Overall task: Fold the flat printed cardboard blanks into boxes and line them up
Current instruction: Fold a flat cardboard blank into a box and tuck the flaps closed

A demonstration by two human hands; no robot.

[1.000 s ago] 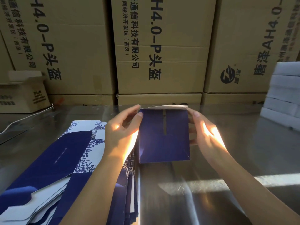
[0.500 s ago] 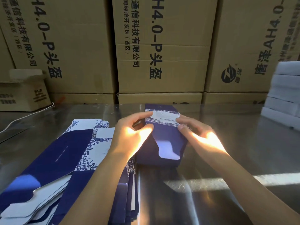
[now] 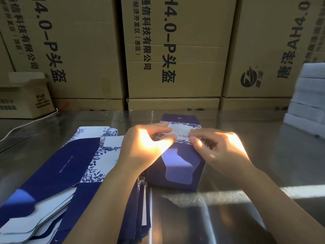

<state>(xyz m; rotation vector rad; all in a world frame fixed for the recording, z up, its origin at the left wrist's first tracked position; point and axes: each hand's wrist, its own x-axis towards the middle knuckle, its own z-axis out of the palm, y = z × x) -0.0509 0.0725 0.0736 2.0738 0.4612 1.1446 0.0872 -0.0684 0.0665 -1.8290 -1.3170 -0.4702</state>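
Note:
A dark blue box (image 3: 177,171) with a white floral band lies on the steel table (image 3: 263,155) in front of me, its tongue-shaped flap facing me. My left hand (image 3: 142,147) pinches the box's left side near the floral band, thumb and fingers curled on the card. My right hand (image 3: 218,148) grips the right side of the same band with curled fingers. A stack of flat blue and white printed blanks (image 3: 58,173) lies to the left, partly under my left forearm.
Large brown cartons (image 3: 175,50) form a wall along the table's far edge. A small open carton (image 3: 26,99) and a white cable (image 3: 26,124) sit at the far left. White boxes (image 3: 311,95) are stacked at the right edge.
The box stood upright a second ago with its slotted face toward me; it has been tipped down flat. Both hands moved from its sides onto the floral band at the far end.

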